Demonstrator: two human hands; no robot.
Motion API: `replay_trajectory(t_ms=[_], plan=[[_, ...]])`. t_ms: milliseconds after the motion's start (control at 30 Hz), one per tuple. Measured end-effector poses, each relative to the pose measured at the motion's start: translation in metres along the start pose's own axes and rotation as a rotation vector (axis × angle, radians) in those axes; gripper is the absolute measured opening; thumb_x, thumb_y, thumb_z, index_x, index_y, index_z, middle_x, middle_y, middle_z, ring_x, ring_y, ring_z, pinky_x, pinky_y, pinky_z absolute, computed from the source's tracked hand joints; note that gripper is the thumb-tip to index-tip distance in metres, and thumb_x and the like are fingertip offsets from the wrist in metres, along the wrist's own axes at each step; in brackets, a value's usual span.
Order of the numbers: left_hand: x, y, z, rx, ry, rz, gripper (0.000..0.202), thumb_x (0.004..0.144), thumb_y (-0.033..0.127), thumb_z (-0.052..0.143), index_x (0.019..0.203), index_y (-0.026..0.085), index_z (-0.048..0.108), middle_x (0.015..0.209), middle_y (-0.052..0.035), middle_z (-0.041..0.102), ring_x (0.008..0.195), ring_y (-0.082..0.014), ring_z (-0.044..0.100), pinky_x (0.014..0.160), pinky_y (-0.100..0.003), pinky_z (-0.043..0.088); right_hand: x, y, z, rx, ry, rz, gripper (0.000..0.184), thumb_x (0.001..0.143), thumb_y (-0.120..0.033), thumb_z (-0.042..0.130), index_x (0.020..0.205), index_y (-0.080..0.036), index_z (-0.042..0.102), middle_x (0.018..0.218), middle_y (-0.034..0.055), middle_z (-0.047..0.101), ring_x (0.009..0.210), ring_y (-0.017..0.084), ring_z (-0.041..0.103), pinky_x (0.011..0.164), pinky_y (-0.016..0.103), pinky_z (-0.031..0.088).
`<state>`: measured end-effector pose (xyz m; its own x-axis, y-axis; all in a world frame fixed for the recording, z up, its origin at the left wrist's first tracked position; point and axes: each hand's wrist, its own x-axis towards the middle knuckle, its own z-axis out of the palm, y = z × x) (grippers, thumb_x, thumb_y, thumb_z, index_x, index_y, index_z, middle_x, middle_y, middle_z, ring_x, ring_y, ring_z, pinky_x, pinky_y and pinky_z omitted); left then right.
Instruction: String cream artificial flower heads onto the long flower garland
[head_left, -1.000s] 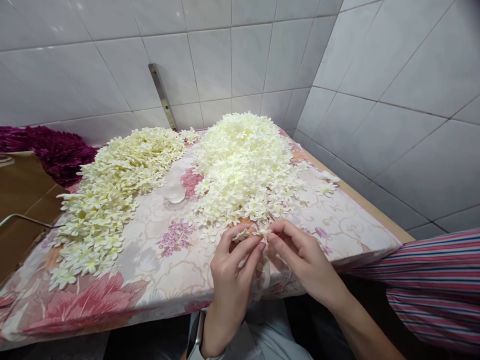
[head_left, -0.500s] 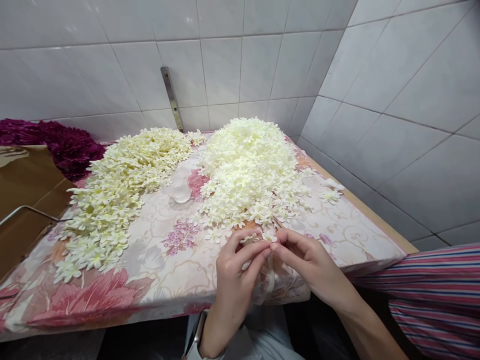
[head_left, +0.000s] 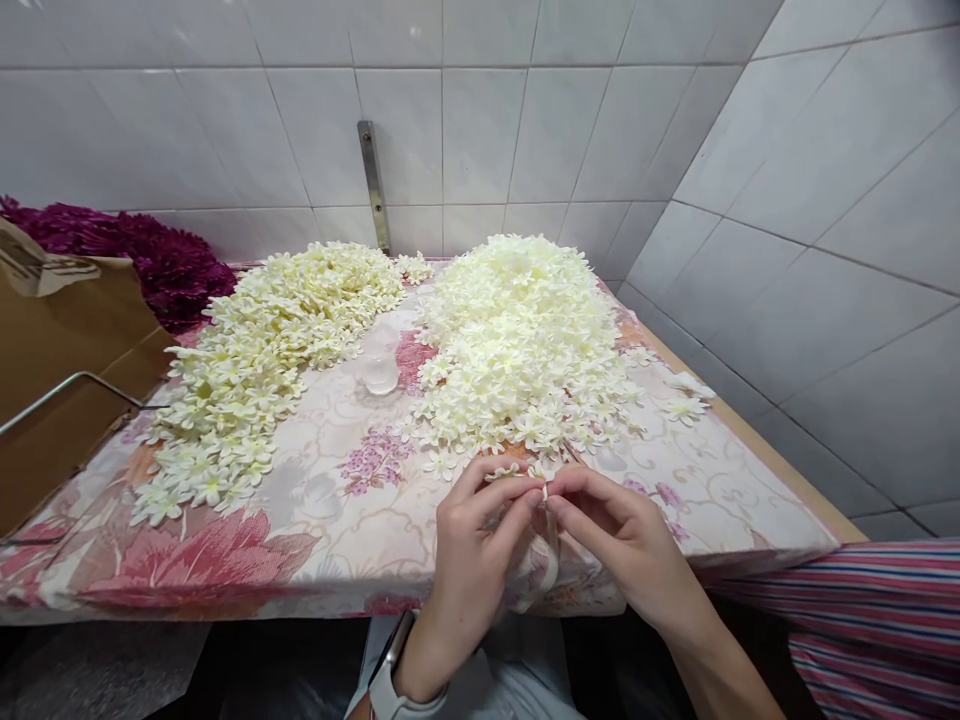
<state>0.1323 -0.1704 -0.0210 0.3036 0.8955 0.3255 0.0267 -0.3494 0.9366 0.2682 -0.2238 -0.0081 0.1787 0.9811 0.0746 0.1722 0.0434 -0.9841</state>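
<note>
My left hand (head_left: 480, 530) is closed in a pinch on a small cream artificial flower (head_left: 538, 472); another flower (head_left: 504, 472) shows by its index finger. My right hand (head_left: 611, 520) pinches a narrow white tape (head_left: 551, 560) at the flower's base, fingertips almost touching those of the left. The tape hangs in a loop below the hands, over the table's front edge. A thin dark stick (head_left: 572, 452) shows just above the right fingers; whether it is held I cannot tell. Just beyond the hands rises a heap of loose pale flowers (head_left: 517, 340).
To the left lies a pile of cream flower stems (head_left: 255, 370). A brown cardboard box (head_left: 75, 370) with a bent metal rod (head_left: 82, 378) stands farther left, purple flowers (head_left: 150, 255) behind it. A clear round object (head_left: 379, 372) sits between the piles on the floral tablecloth (head_left: 322, 520). Striped cloth (head_left: 862, 600) hangs at right.
The view has shifted slightly, so the table's things appear farther right. Both hands stay together at the flower; the white tape now shows more plainly between the fingertips.
</note>
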Motion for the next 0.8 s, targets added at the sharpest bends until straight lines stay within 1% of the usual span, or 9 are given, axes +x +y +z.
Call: replay_trajectory(t_ms=[100,233,533,800], plan=[[-0.0007,0.0,0.0007,0.001,-0.002,0.011,0.013,0.08,0.019,0.062,0.083,0.023,0.074,0.09,-0.0031,0.064,0.09,-0.0149,0.061,0.079,-0.022,0.049,-0.0004,0.0038,0.0003,-0.013,0.022,-0.014,0.012,0.083,-0.03,0.057,0.076,-0.02,0.059,0.073,-0.001,0.057,0.067,0.01,0.053,0.06,0.018,0.045],[-0.001,0.0007,0.0002,0.003,-0.031,0.02,0.013,0.079,0.02,0.063,0.086,0.023,0.074,0.091,-0.0038,0.065,0.089,-0.0156,0.063,0.078,-0.023,0.05,0.0006,0.0074,0.0005,0.008,0.037,-0.034,0.013,0.082,-0.031,0.058,0.077,-0.02,0.06,0.073,0.0,0.057,0.069,0.012,0.054,0.062,0.02,0.046],[0.0001,0.0023,-0.0001,0.042,-0.021,0.006,0.014,0.08,0.02,0.061,0.084,0.022,0.074,0.09,-0.0048,0.065,0.088,-0.0165,0.063,0.077,-0.025,0.052,0.0015,0.0065,-0.0005,-0.041,0.013,-0.028,0.016,0.085,-0.033,0.055,0.079,-0.019,0.06,0.079,0.0031,0.058,0.074,0.015,0.055,0.064,0.023,0.046],[0.0011,0.005,0.0002,0.041,-0.037,-0.008,0.014,0.08,0.019,0.061,0.084,0.022,0.074,0.09,-0.0046,0.065,0.088,-0.0158,0.062,0.078,-0.024,0.051,0.0023,0.0087,-0.0007,-0.019,0.024,-0.034,0.012,0.084,-0.03,0.056,0.078,-0.02,0.061,0.077,0.0013,0.059,0.072,0.014,0.055,0.064,0.022,0.046]])
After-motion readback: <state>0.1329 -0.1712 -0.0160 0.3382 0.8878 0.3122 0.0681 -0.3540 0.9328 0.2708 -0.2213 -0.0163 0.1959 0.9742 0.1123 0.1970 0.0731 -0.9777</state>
